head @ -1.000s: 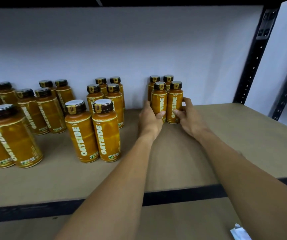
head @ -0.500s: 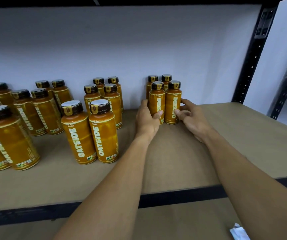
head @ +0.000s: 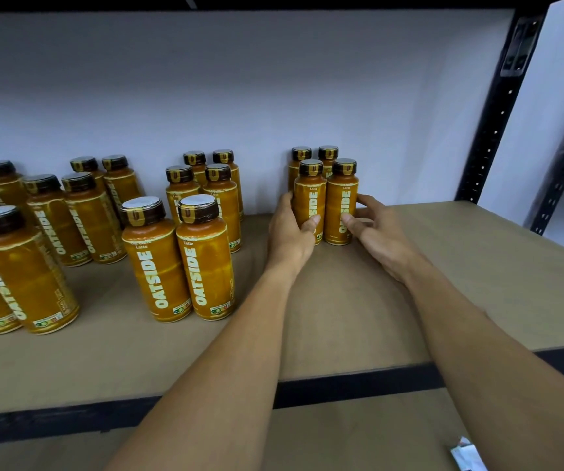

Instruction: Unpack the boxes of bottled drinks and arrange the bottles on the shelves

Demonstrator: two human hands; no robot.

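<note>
Deep on the tan shelf [head: 477, 283], near the white back wall [head: 273, 96], the left hand [head: 289, 232] wraps its grip round the left front bottle [head: 309, 198] and the right hand [head: 379, 232] round the right front bottle [head: 341, 198], seemingly to square this upright pair against the back pair [head: 328, 153], like the neighbouring foursome [head: 217, 192].

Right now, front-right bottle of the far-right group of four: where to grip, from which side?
Grip the front-right bottle round its straight labelled body, below the shoulder, coming from the right and front. It stands upright with its neighbour close on its left and a back bottle behind, so only those sides are free. The right hand holds it there.
</note>
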